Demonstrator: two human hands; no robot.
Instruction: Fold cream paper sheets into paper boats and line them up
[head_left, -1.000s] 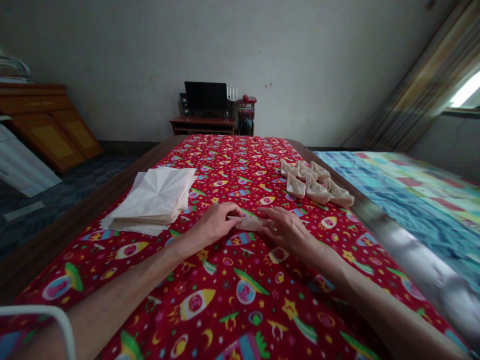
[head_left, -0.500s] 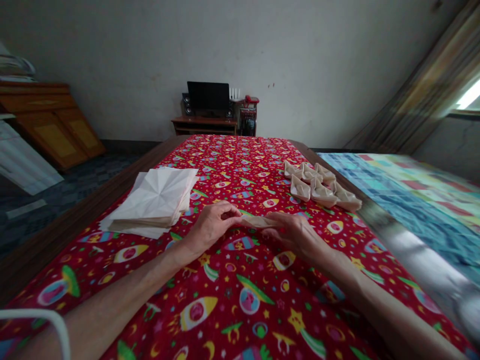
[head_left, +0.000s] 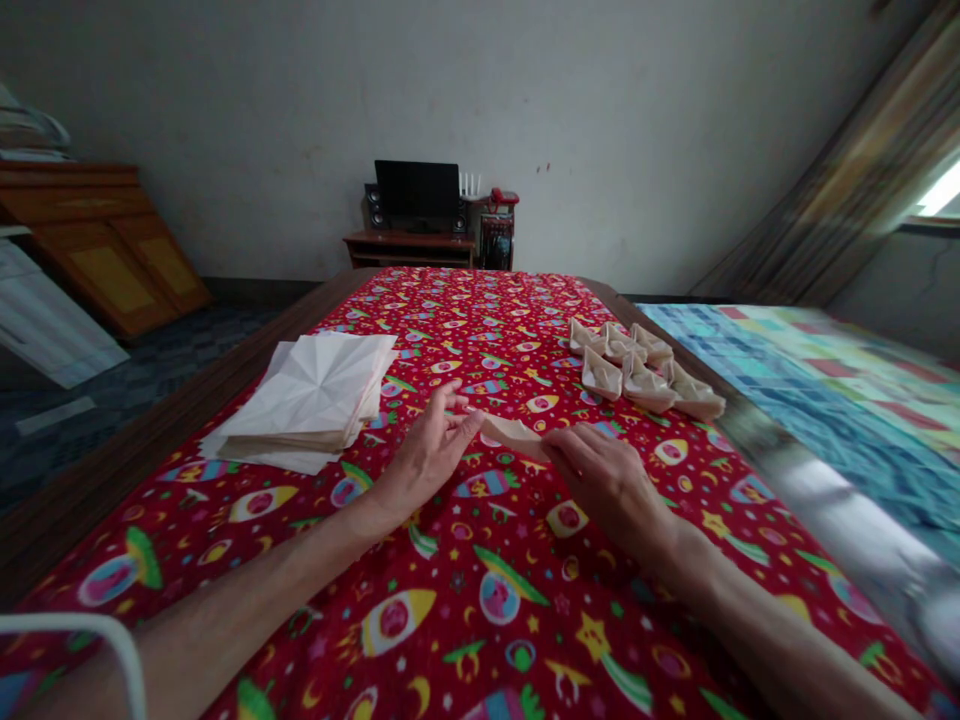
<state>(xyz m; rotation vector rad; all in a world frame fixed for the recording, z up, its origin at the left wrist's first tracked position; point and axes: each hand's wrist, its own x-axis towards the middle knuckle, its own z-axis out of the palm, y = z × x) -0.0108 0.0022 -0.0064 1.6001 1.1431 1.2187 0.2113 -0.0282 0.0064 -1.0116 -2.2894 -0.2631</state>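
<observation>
A small folded beige paper piece (head_left: 516, 434) is held between both hands, just above the red rocket-print tablecloth (head_left: 480, 560). My left hand (head_left: 431, 452) pinches its left end with thumb and fingertips. My right hand (head_left: 600, 478) grips its right end, fingers curled over it. A stack of creased white and beige paper sheets (head_left: 311, 400) lies to the left of my left hand. Several finished folded paper boats (head_left: 641, 370) sit in a cluster beyond my right hand, near the table's right edge.
The table's dark wooden edge (head_left: 150, 430) runs along the left. A bed with a checked blue cover (head_left: 825, 400) lies close on the right. Against the far wall stands a low desk with a monitor (head_left: 417, 188). A wooden cabinet (head_left: 97, 245) is at left.
The folded paper has been lifted slightly and tilted, its left end now raised. My left fingers have shifted up along that end; my right hand has closed over the right end.
</observation>
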